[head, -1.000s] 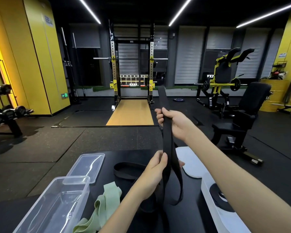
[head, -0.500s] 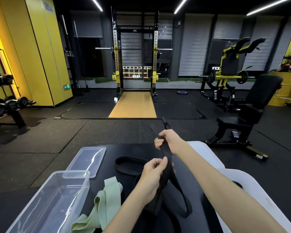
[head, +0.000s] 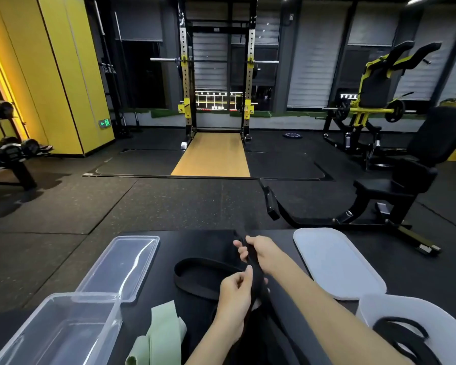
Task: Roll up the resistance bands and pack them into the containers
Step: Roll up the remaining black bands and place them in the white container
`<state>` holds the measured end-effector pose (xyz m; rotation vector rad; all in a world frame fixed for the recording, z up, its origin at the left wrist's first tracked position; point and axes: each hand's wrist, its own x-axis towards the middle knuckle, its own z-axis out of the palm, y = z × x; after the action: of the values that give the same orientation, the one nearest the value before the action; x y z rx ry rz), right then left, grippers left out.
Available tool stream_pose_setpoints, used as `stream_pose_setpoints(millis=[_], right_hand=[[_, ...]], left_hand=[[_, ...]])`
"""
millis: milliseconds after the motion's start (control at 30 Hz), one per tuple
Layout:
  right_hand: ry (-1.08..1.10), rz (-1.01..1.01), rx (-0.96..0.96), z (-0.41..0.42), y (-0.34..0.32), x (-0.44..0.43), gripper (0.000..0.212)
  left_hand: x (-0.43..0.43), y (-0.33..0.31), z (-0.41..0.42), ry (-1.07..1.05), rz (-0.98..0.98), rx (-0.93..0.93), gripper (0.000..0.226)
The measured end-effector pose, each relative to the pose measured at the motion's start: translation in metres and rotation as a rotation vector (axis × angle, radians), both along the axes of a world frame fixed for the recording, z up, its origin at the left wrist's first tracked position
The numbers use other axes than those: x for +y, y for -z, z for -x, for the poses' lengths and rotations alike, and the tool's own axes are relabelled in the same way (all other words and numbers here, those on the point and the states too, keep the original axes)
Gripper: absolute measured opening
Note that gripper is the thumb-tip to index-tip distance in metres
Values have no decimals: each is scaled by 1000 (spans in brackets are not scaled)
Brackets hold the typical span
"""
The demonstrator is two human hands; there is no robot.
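Lowered now, your right hand and left hand both grip the flat black rubber resistance band; start rolling at your right hand.

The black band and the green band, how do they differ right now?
The black band is held by the left hand and right hand; the green band lies untouched on the table. The black band trails in an open loop; the green band is folded flat. Neither is rolled up yet.
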<state>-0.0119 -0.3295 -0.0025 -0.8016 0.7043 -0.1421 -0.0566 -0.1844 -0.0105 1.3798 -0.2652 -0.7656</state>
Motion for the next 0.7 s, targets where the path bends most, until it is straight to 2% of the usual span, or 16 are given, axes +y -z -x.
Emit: stream_pose_setpoints(millis=[100, 233, 333, 433, 600, 700], right_hand=[[0, -7, -48, -23, 1, -17, 19], [27, 53, -192, -49, -14, -30, 22], [57, 76, -270, -68, -10, -38, 24], [7, 94, -102, -72, 13, -42, 30], [-270, 216, 220, -46, 35, -42, 37], [-366, 243, 270, -29, 27, -37, 42]], left_hand=[[-11, 4, -19, 47, 65, 132, 52], [-27, 6, -43, 108, 103, 184, 24], [-42, 5, -62, 34, 156, 266, 35], [-49, 9, -74, 14, 168, 330, 44], [-56, 14, -77, 31, 84, 332, 47], [-56, 16, -75, 26, 17, 320, 45]])
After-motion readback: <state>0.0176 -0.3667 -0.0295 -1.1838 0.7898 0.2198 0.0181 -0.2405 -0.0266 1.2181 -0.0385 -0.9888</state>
